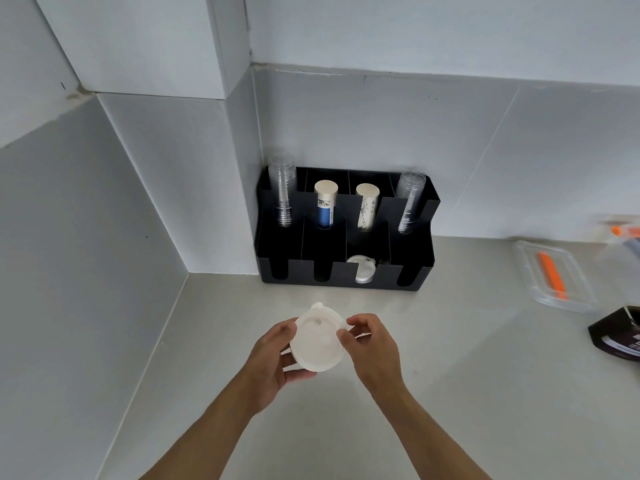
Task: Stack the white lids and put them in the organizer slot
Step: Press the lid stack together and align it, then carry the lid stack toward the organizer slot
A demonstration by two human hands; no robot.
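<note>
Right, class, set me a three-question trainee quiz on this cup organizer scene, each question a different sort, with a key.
1. True or false: the front slots of the black organizer are all bare.
2. Multiple choice: the white lids in the hands are held by A) the left hand only, B) the right hand only, C) both hands.
3. Fill in: the back row holds two stacks of clear cups at the ends and two stacks of ____ cups between them.

Key: 1 false, lids in the slot sit third from the left; 2 C; 3 paper.
</note>
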